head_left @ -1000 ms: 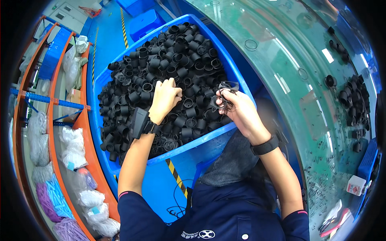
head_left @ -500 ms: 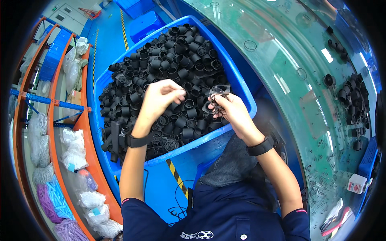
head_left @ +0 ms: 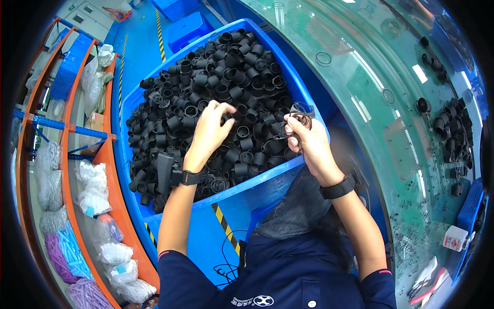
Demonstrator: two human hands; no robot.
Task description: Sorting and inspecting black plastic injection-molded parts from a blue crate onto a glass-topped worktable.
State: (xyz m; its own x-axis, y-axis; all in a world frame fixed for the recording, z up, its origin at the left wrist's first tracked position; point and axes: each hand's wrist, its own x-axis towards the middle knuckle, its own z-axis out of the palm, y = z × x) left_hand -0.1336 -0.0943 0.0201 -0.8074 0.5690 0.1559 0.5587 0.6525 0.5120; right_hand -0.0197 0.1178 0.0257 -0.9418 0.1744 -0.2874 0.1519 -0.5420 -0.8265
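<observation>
A big blue bin (head_left: 265,177) in front of me is heaped with several short black plastic tube caps (head_left: 216,77). My left hand (head_left: 210,129) reaches into the heap with its fingers spread and curled over the caps near the middle. My right hand (head_left: 307,139) hovers over the bin's right edge, pinched on a small bunch of thin black rings (head_left: 298,119). A dark watch sits on each wrist.
A green glass-topped table (head_left: 360,77) curves along the right, with more black caps (head_left: 453,129) piled at its far right and loose rings on it. Orange and blue shelving (head_left: 67,170) with white and purple bags stands at the left. Blue floor lies below.
My left hand has slid forward and to the right over the caps, opening its fingers. My right hand, still holding the rings, has shifted slightly toward the bin's right rim.
</observation>
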